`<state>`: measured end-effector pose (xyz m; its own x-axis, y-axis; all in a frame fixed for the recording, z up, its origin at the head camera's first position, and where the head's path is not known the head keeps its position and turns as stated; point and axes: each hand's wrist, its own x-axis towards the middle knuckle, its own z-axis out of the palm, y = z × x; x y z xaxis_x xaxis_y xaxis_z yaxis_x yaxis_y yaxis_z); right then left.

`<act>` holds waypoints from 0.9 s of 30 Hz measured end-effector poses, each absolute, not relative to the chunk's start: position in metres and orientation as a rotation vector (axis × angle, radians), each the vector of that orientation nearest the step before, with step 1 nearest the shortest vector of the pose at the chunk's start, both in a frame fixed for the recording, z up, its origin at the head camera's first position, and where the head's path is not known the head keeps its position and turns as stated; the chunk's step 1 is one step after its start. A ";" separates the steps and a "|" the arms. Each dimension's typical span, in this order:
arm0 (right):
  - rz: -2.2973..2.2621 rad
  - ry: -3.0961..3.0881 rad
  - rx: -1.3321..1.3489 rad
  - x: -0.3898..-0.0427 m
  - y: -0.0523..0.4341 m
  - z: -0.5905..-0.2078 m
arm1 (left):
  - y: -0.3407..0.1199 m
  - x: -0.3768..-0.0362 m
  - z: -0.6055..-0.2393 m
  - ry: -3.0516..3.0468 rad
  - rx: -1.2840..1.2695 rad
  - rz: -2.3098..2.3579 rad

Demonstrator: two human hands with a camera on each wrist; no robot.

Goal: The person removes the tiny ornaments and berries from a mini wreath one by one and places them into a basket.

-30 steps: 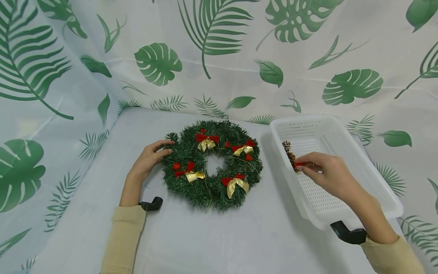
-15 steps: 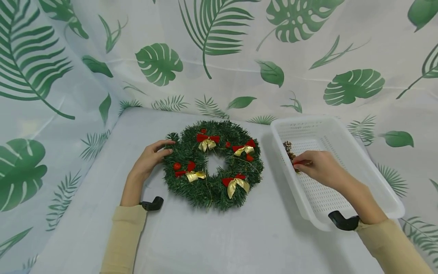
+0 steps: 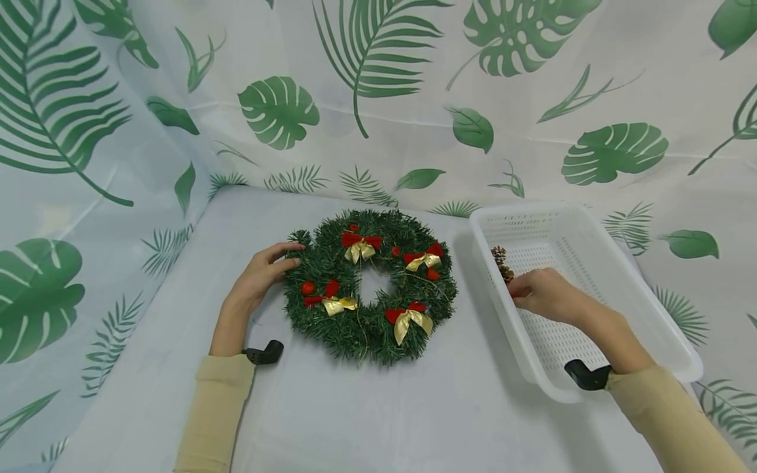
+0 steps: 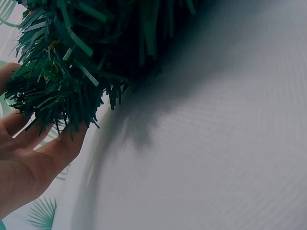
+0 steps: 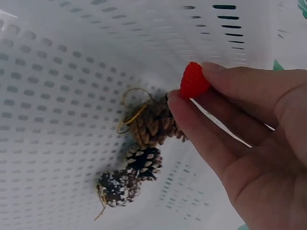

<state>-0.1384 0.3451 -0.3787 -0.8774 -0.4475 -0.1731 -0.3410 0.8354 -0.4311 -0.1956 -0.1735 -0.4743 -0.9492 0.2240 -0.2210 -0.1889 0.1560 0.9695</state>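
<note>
A green tinsel wreath (image 3: 319, 315) with red-and-gold bows and small red berries lies on the white table. At its left edge, my left hand (image 3: 257, 278) holds the tinsel between thumb and fingers; the left wrist view shows the fingers (image 4: 67, 146) around a tuft. Inside the white basket, my right hand (image 3: 550, 297) pinches a small bumpy red berry (image 5: 194, 80) between thumb and fingertips. The head view hides this berry behind the hand. Just beneath it are several pine cones (image 5: 152, 123), some with gold cord loops, one white-tipped (image 5: 119, 188).
The white perforated basket (image 3: 641, 299) stands to the right of the wreath, its rim raised above the table (image 3: 378, 414). Leaf-printed cloth (image 3: 390, 92) hangs behind and at the left. Each wrist carries a black camera mount (image 3: 265, 353).
My right hand has shifted slightly down and turned at the basket's left wall; the red berry it pinches has dropped out of the head view. The left hand stays at the wreath.
</note>
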 end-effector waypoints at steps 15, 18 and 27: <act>-0.529 2.746 -0.608 -0.150 0.347 -0.404 | -0.174 -0.196 -0.474 2.116 0.026 1.857; -0.501 2.761 -0.617 -0.152 0.347 -0.407 | -0.175 -0.195 -0.475 2.116 0.028 1.853; -0.479 2.761 -0.599 -0.152 0.346 -0.412 | -0.176 -0.194 -0.476 2.114 0.053 1.850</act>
<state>-0.1519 0.3464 -0.4123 -0.8764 -0.4407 -0.1941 -0.3495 0.8594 -0.3732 -0.1944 -0.1757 -0.4759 -0.9447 0.2422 -0.2212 -0.1871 0.1560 0.9699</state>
